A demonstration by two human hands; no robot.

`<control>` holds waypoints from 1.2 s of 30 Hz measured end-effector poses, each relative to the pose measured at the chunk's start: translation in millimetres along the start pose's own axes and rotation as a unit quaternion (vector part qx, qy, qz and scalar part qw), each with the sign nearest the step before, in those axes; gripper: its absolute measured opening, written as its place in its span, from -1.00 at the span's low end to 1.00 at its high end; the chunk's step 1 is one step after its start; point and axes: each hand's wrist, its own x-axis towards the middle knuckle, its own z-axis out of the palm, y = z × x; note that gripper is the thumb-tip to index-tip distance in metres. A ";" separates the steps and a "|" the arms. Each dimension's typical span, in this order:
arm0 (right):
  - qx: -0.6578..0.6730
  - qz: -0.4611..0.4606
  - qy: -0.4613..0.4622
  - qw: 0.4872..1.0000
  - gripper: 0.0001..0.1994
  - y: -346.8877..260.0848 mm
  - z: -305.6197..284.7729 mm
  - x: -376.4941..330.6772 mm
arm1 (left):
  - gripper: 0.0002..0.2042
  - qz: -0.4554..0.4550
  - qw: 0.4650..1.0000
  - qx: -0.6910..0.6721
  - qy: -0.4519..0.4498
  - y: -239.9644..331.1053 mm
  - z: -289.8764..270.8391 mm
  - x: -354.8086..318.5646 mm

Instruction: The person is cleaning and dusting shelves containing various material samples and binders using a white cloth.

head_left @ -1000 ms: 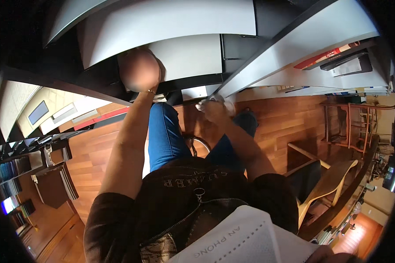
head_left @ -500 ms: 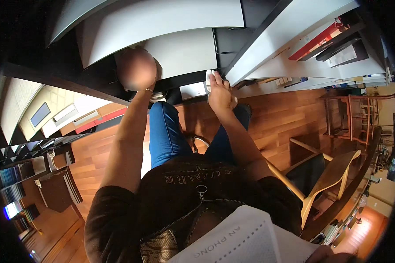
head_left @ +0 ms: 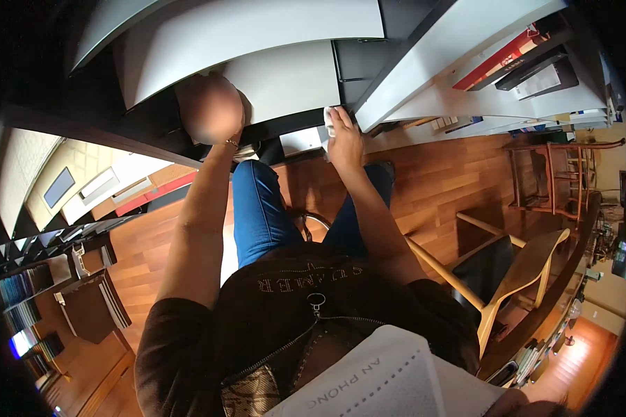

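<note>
My right hand (head_left: 346, 142) is closed round a white cloth (head_left: 328, 125), which shows past its fingertips and beside the palm. It is at the black front edge (head_left: 295, 119) of a pale shelf board (head_left: 285, 76), near the board's right end. My left hand (head_left: 215, 111) reaches to the left part of the same shelf. A blur covers that hand, so its fingers and anything in them are hidden.
Another pale board (head_left: 257, 28) lies above. A white upright panel (head_left: 424, 76) stands at right, with a red box (head_left: 497, 62) and dark boxes beyond it. A wooden armchair (head_left: 522, 271) is on the wood floor at my right. Flat samples (head_left: 90, 181) stand at left.
My right hand has shifted slightly left with the cloth and turned a little more upright. My left hand stays at the same part of the shelf.
</note>
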 end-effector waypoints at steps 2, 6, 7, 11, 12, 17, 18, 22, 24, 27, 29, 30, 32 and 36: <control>0.033 -0.038 0.050 0.997 -0.41 1.7 -5.5 -10.2 | -0.53 -0.007 1.000 -0.023 -0.006 4.0 -3.0 0.5; 0.024 -0.059 0.082 0.995 -0.48 -1.8 -11.3 -14.6 | -0.51 0.001 0.999 0.040 -0.019 2.8 -4.0 -0.4; 0.024 -0.058 0.092 0.994 -0.48 -3.0 -12.5 -11.4 | -0.49 0.000 0.998 0.059 -0.030 1.5 -4.4 0.2; -0.012 -0.017 -0.008 1.000 -0.59 -1.1 -10.7 -2.0 | -0.48 0.000 0.998 0.067 -0.018 6.2 -3.9 0.6; -0.017 -0.037 0.007 0.999 -0.61 1.4 -7.8 -2.3 | -0.48 -0.002 0.998 0.057 -0.019 7.9 -4.7 0.1; -0.081 -0.086 -0.021 0.993 -0.51 -11.7 -12.3 -9.4 | -0.53 -0.007 0.999 0.030 -0.024 4.1 -4.3 -0.5; -0.107 -0.086 0.022 0.990 -0.45 -4.9 3.2 -15.4 | -0.53 -0.006 0.999 0.036 -0.028 6.2 -5.3 -0.8; -0.114 -0.111 0.028 0.987 -0.44 4.1 12.8 -12.7 | -0.52 0.016 0.999 0.051 0.009 4.6 -5.5 -1.3; -0.120 -0.067 -0.054 0.989 -0.57 -4.3 1.8 -2.3 | -0.52 0.012 0.999 0.042 0.007 1.7 -5.3 -2.1; -0.142 -0.039 -0.049 0.988 -0.56 7.0 13.8 11.4 | -0.52 0.001 0.999 0.027 -0.019 8.8 -4.3 0.1; -0.141 -0.023 -0.053 0.988 -0.56 5.2 15.3 12.9 | -0.51 -0.009 0.999 0.030 -0.030 6.9 -6.0 0.5; -0.142 -0.022 -0.051 0.988 -0.56 6.9 13.1 12.0 | -0.51 -0.008 0.999 0.028 -0.029 7.2 -5.8 1.0; -0.110 -0.045 -0.058 0.991 -0.53 0.0 1.2 9.5 | -0.51 -0.019 0.998 0.028 -0.045 2.7 -6.5 0.0; -0.014 -0.159 0.047 0.986 -0.38 11.1 -3.6 -2.7 | -0.53 0.006 0.999 0.030 0.013 6.2 -3.2 -0.8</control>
